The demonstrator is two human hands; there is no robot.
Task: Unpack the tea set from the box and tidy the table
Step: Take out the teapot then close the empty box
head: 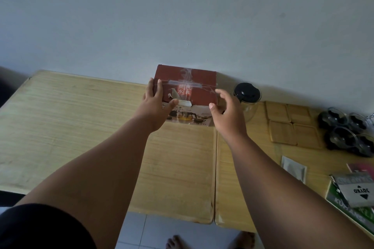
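A dark red tea-set box (192, 85), lid taped shut, stands at the back of the wooden table (81, 119) against the wall. My left hand (156, 101) grips its left side, fingers on the lid and thumb on the front. My right hand (224, 111) hovers at the box's right front corner with fingers spread, close to it or just touching. Right of the box lie a glass teapot with a black lid (247, 95), several wooden coasters (291, 125) and several glass cups with black bases (348, 131).
A white packet (293, 168) lies on the right table part. Books and a grey card (356, 192) are stacked at the right edge. A seam (215, 168) splits the two table tops. The wall is directly behind the box. My bare feet (176, 242) show below.
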